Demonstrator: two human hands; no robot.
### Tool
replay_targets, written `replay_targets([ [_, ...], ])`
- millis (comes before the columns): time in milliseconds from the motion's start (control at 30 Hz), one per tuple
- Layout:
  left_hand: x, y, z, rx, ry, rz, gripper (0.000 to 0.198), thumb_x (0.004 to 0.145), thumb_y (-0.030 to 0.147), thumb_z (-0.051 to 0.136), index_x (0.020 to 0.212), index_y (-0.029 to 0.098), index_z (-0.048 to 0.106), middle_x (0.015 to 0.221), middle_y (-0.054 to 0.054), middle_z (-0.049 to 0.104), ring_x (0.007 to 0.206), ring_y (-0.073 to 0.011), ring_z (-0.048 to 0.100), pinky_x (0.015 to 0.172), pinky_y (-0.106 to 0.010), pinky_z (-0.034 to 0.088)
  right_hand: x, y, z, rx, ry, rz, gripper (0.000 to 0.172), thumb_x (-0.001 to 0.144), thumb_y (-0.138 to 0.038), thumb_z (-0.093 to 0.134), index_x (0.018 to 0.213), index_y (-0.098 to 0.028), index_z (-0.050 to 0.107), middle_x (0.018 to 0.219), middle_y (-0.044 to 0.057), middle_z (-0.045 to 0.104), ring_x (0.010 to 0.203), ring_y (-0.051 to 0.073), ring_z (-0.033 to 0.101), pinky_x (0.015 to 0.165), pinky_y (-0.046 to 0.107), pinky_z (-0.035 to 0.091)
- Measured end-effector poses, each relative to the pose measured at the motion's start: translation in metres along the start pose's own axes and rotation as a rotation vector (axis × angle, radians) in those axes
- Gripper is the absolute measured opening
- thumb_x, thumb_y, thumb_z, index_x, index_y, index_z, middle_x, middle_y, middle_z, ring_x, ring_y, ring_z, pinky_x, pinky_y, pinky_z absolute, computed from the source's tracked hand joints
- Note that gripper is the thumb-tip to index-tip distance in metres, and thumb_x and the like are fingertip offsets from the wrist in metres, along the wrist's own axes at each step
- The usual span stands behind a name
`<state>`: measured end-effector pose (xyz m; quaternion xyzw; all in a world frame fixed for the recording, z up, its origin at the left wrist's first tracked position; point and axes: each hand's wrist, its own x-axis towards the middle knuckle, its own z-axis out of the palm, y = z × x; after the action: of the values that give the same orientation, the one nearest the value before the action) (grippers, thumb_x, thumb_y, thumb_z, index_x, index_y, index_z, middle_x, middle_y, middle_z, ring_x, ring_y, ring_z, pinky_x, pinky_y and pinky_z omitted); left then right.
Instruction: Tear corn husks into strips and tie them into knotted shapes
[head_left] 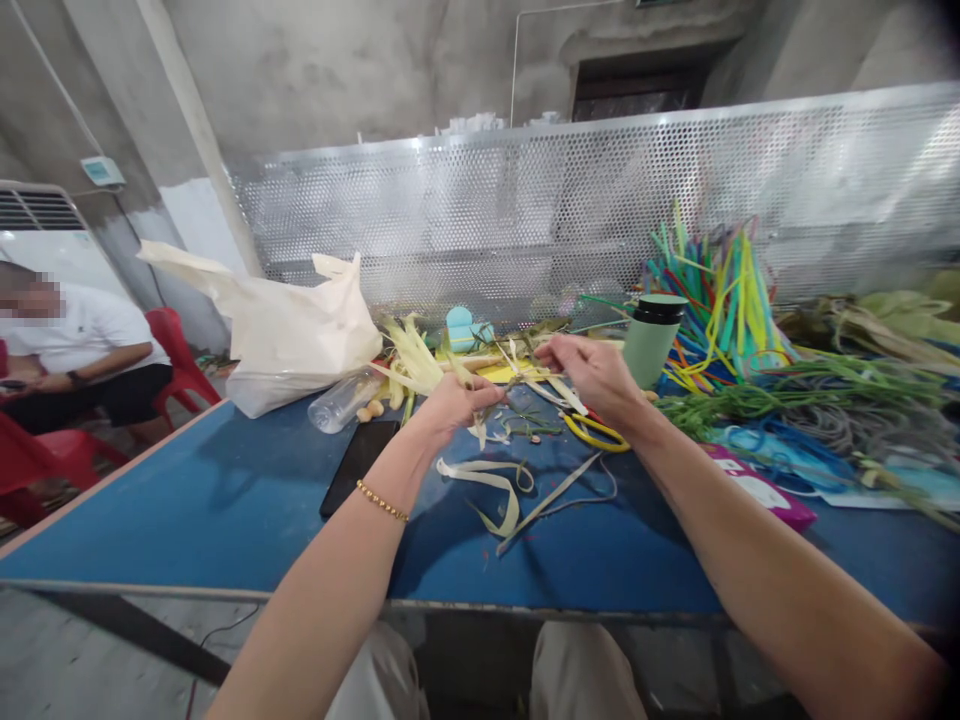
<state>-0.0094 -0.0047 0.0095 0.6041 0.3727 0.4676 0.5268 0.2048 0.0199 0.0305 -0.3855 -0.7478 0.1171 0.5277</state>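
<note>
Above the blue table, my left hand and my right hand both pinch a thin pale leaf strip stretched between them, fingers closed. Loose cut strips lie on the table below my hands. Yellow-handled scissors rest under my right wrist. A black phone lies flat by my left forearm, which wears a bead bracelet.
A white bag, a clear plastic bottle and a pile of pale leaves sit at the back left. A green cup, coloured strips and green stems crowd the right. A seated person is at far left.
</note>
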Motion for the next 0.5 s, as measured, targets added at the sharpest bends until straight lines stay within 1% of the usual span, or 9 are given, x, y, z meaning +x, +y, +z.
replay_targets([
  [67, 0.0, 0.0, -0.001, -0.064, -0.01, -0.014, 0.021, 0.074, 0.029, 0.079, 0.068, 0.011, 0.071, 0.048, 0.005, 0.035, 0.043, -0.0037, 0.021, 0.045, -0.025, 0.008, 0.001, 0.004, -0.001, 0.139, 0.163, 0.111, 0.036, 0.091, -0.05, 0.056, 0.089, -0.018, 0.072, 0.083, 0.008, 0.072, 0.07, 0.018, 0.062, 0.064, 0.031, 0.047],
  [133, 0.001, 0.0, -0.001, -0.123, -0.02, -0.029, 0.022, 0.074, 0.03, 0.08, 0.069, 0.01, 0.071, 0.047, 0.006, 0.034, 0.042, -0.0032, 0.02, 0.044, -0.026, 0.008, 0.002, 0.01, 0.0, 0.205, 0.225, 0.192, 0.03, 0.081, -0.046, 0.069, 0.089, -0.017, 0.072, 0.082, 0.008, 0.072, 0.068, 0.018, 0.062, 0.06, 0.03, 0.047],
  [200, 0.002, -0.001, -0.002, -0.166, -0.025, -0.042, 0.022, 0.074, 0.029, 0.08, 0.068, 0.01, 0.069, 0.047, 0.007, 0.033, 0.041, -0.003, 0.021, 0.044, -0.025, 0.009, 0.003, 0.015, 0.0, 0.256, 0.192, 0.268, 0.031, 0.072, -0.042, 0.078, 0.089, -0.017, 0.071, 0.082, 0.008, 0.073, 0.065, 0.017, 0.062, 0.056, 0.029, 0.047],
  [233, 0.002, -0.001, -0.002, -0.182, -0.027, -0.048, 0.022, 0.074, 0.028, 0.08, 0.068, 0.01, 0.069, 0.047, 0.007, 0.033, 0.041, -0.0029, 0.021, 0.044, -0.025, 0.009, 0.003, 0.017, -0.001, 0.294, 0.167, 0.304, 0.032, 0.072, -0.042, 0.078, 0.089, -0.016, 0.071, 0.082, 0.008, 0.072, 0.064, 0.017, 0.062, 0.055, 0.029, 0.047],
  [300, 0.002, -0.001, -0.002, -0.209, -0.029, -0.063, 0.021, 0.075, 0.027, 0.079, 0.067, 0.01, 0.068, 0.046, 0.007, 0.033, 0.04, -0.0028, 0.022, 0.044, -0.025, 0.009, 0.005, 0.022, -0.004, 0.402, 0.136, 0.347, 0.035, 0.077, -0.05, 0.073, 0.089, -0.017, 0.069, 0.081, 0.009, 0.072, 0.062, 0.017, 0.063, 0.053, 0.029, 0.048],
  [367, 0.002, -0.001, -0.002, -0.234, -0.033, -0.078, 0.021, 0.074, 0.026, 0.079, 0.067, 0.01, 0.067, 0.046, 0.007, 0.033, 0.039, -0.0026, 0.021, 0.043, -0.024, 0.009, 0.008, 0.025, -0.009, 0.507, 0.148, 0.337, 0.042, 0.085, -0.06, 0.06, 0.088, -0.019, 0.067, 0.078, 0.009, 0.071, 0.063, 0.018, 0.065, 0.053, 0.031, 0.051],
  [400, 0.003, -0.001, -0.002, -0.245, -0.037, -0.081, 0.021, 0.073, 0.026, 0.079, 0.067, 0.011, 0.067, 0.046, 0.007, 0.034, 0.039, -0.0025, 0.021, 0.043, -0.024, 0.009, 0.009, 0.027, -0.011, 0.537, 0.166, 0.33, 0.043, 0.086, -0.062, 0.058, 0.088, -0.02, 0.067, 0.077, 0.009, 0.071, 0.063, 0.019, 0.066, 0.053, 0.032, 0.051],
  [467, 0.003, -0.001, -0.002, -0.262, -0.052, -0.077, 0.021, 0.071, 0.026, 0.08, 0.068, 0.011, 0.067, 0.047, 0.007, 0.034, 0.039, -0.0024, 0.021, 0.043, -0.023, 0.01, 0.008, 0.026, -0.012, 0.539, 0.185, 0.358, 0.037, 0.081, -0.057, 0.067, 0.086, -0.02, 0.068, 0.075, 0.007, 0.071, 0.06, 0.017, 0.064, 0.051, 0.03, 0.05],
  [500, 0.003, -0.001, -0.002, -0.268, -0.058, -0.078, 0.02, 0.07, 0.026, 0.08, 0.068, 0.01, 0.067, 0.047, 0.007, 0.034, 0.039, -0.0024, 0.022, 0.043, -0.023, 0.011, 0.007, 0.025, -0.01, 0.516, 0.157, 0.388, 0.033, 0.075, -0.05, 0.076, 0.085, -0.019, 0.068, 0.074, 0.006, 0.071, 0.058, 0.016, 0.063, 0.05, 0.028, 0.049],
])
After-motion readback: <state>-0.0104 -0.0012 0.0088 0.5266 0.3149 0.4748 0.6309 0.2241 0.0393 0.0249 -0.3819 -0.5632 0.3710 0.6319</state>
